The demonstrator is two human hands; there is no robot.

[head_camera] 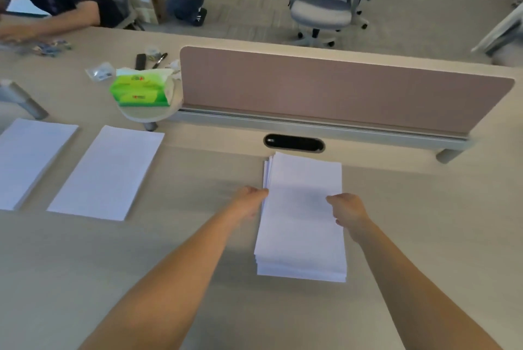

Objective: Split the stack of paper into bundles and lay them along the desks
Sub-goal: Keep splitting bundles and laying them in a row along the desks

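Observation:
A thick stack of white paper (302, 239) lies on the beige desk (198, 236) in front of me, its upper sheets fanned slightly at the far left corner. My left hand (250, 199) grips the stack's left edge, fingers curled at the sheets. My right hand (346, 209) rests on the right side of the top sheets with fingers curled onto the paper. Two thinner bundles lie further left: one (109, 174) at middle left, another (27, 160) at the frame's left edge.
A pink divider screen (339, 89) runs behind the stack, with a black cable slot (294, 143) below it. A green tissue pack (141, 87), pens and small items lie at the back left. Another person's arm (56, 21) rests on the far desk. Office chairs stand beyond.

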